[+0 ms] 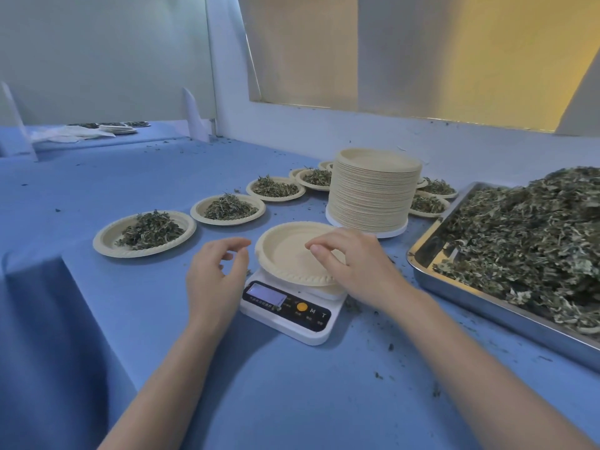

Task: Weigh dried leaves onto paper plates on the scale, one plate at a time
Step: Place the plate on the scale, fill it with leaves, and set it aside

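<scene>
My left hand (216, 274) hovers mid-frame, fingers loosely curled and holding nothing, just left of the white scale (292, 311). My right hand (354, 259) rests over the empty paper plate (285, 254) on the scale, fingers bent and narrow; I cannot tell if they pinch anything. At right, a steel tray (470, 289) is heaped with crinkled dried leaves (526, 232). Behind, a tall stack of ribbed plates (373, 196). Filled plates (144, 233) curve toward centre across the blue cloth (292, 401).
</scene>
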Available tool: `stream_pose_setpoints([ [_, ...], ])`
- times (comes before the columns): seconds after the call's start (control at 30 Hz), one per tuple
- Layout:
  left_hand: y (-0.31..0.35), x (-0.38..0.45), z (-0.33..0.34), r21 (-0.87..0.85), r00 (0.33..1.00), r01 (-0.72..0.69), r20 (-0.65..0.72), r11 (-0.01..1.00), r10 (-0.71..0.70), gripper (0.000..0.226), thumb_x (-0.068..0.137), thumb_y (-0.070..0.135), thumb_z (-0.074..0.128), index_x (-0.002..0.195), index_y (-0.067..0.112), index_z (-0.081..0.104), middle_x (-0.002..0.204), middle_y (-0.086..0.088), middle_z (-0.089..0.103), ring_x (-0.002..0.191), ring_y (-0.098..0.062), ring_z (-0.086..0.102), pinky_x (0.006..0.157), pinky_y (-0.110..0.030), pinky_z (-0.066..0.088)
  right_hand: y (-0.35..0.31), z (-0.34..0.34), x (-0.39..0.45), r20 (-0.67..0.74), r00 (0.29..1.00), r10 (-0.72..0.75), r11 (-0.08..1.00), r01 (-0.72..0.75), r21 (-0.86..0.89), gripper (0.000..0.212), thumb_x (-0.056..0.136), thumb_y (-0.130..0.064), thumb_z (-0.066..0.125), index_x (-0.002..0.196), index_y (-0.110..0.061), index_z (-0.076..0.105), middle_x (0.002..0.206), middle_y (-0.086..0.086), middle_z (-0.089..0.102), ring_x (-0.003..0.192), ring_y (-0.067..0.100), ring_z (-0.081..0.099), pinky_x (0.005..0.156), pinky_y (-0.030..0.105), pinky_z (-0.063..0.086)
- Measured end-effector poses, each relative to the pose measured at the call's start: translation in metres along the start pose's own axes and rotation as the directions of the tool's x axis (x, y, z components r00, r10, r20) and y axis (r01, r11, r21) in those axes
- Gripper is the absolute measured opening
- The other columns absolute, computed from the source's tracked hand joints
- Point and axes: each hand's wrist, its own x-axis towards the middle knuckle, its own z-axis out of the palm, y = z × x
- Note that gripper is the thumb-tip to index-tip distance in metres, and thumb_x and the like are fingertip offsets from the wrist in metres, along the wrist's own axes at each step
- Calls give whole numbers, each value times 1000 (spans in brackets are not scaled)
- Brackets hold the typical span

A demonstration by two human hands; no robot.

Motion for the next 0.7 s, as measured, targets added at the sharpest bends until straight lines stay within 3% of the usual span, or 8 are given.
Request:
stream_pose_setpoints([
  [0.13, 25, -3, 10, 148, 930, -365, 8, 919, 368, 16, 85, 6, 62, 93, 15, 71, 96, 3, 61, 98, -18, 48, 82, -7, 28, -3, -7, -1, -21, 1000, 8, 1000, -7, 26, 22, 96, -32, 51, 105, -27, 70, 109, -15, 64, 106, 2, 53, 104, 43, 33],
  [0.2, 36, -1, 18, 150, 912, -409, 45, 900, 407, 16, 84, 7, 61, 94, 13, 72, 98, -2, 60, 100, -20, 46, 84, -12, 28, -4, -12, -4, 21, 1000, 17, 999, -18, 27, 21, 92, -36, 56, 108, -30, 69, 109, -16, 63, 108, 3, 52, 104, 42, 33],
  [0.3, 37, -3, 26, 27, 978, -209, 17, 978, 208, 21, 87, 7, 58, 95, 22, 69, 103, 4, 59, 107, -17, 47, 86, -20, 32, -2, -19, -12, 181, 983, 32, 999, -26, -33, 43, 80, -49, 66, 121, -37, 59, 127, -16, 55, 124, 7, 40, 110, 42, 25],
  [0.4, 26, -8, 26, -57, 996, -36, -87, 998, 31, 21, 89, 14, 54, 95, 29, 66, 99, 9, 58, 98, -15, 52, 79, -24, 37, 1, -20, -19, 308, 950, 41, 996, -13, -90, 71, 73, -55, 71, 136, -39, 42, 142, -14, 39, 133, 9, 24, 113, 40, 16],
  [0.47, 18, -6, 21, -113, 988, 48, -142, 992, -64, 19, 91, 17, 52, 97, 30, 65, 96, 11, 56, 90, -10, 53, 73, -18, 36, 1, -18, -19, 352, 934, 54, 992, -8, -130, 81, 72, -55, 72, 141, -39, 34, 148, -11, 31, 136, 9, 16, 113, 38, 11],
  [0.6, 8, -1, 13, -147, 974, 159, -139, 976, -179, 16, 92, 20, 50, 96, 29, 62, 101, 6, 59, 75, 16, 48, 64, 2, 32, 2, -13, -17, 376, 923, 79, 971, 14, -240, 88, 73, -52, 72, 146, -39, 24, 155, -9, 14, 141, 10, 2, 114, 39, 1],
  [0.7, 6, -2, 14, -149, 974, 166, -127, 975, -185, 15, 93, 21, 49, 95, 29, 61, 102, 4, 60, 74, 19, 47, 62, 5, 31, 1, -11, -13, 412, 899, 150, 949, -15, -314, 94, 73, -52, 72, 148, -39, 17, 159, -5, -2, 144, 15, -12, 116, 42, -6],
])
